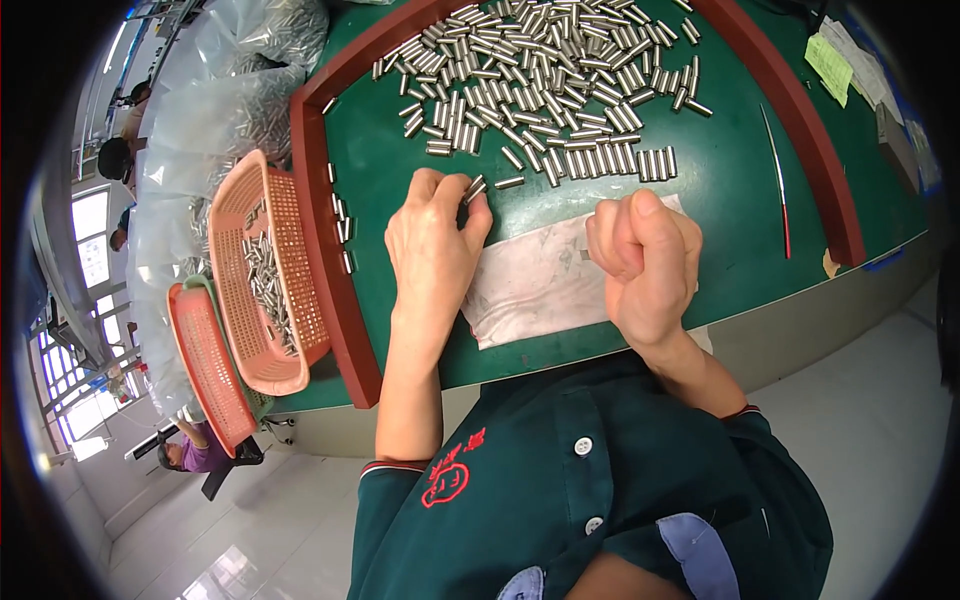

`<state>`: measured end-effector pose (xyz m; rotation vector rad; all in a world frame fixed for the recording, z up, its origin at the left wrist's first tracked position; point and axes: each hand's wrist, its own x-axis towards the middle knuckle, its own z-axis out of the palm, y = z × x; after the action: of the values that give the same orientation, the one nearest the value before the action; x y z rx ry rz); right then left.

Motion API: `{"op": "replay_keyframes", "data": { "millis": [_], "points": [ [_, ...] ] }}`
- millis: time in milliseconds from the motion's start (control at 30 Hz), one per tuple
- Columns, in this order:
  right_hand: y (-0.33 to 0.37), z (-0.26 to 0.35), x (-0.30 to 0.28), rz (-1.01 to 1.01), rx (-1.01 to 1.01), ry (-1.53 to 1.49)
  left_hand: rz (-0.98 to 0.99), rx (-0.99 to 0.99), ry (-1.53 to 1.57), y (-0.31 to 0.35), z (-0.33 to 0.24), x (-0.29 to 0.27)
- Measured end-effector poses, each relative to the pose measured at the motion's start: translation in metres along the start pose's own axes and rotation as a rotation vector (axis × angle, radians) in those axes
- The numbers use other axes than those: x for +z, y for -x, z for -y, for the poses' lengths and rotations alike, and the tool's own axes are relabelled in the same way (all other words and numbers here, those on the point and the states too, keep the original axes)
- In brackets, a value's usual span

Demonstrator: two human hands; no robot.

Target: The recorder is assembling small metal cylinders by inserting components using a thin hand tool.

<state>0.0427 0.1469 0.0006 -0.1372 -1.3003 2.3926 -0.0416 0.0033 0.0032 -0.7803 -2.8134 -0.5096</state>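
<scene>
My left hand (430, 245) is closed in a pinch on a short shiny metal pin (476, 188), held tilted just above the green table. Curled into a fist, my right hand (650, 262) hovers over the right part of a stained whitish cloth (535, 285). A small grey metal end, which looks like another pin (587, 255), shows at its fingers; the rest is hidden. Ahead of both hands spreads a large pile of loose metal pins (540, 80). Along its near edge a row of pins (600, 160) lies side by side. A single pin (509, 182) rests beside my left fingers.
A dark red raised border (335, 250) frames the green table (740, 220). Pink baskets (300, 372), one holding pins, and clear bags of pins (265, 120) stand at the left. A thin red-handled tool (786, 230) and yellow-green paper (828, 68) lie at the right. People are in the background.
</scene>
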Motion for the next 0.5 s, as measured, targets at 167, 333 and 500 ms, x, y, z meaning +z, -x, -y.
{"op": "replay_keyframes", "data": {
  "millis": [167, 333, 500],
  "points": [
    [-0.001, 0.000, 0.001, -0.008, -0.011, -0.004, -0.044, 0.070, -0.042, -0.003, 0.003, 0.004],
    [-0.003, 0.000, 0.000, -0.021, -0.014, -0.001, 0.040, 0.112, 0.253, 0.007, -0.015, -0.010],
    [-0.002, -0.002, -0.001, -0.023, -0.021, -0.112, 0.208, 0.132, 0.320, 0.024, -0.034, 0.001]
  ]
}}
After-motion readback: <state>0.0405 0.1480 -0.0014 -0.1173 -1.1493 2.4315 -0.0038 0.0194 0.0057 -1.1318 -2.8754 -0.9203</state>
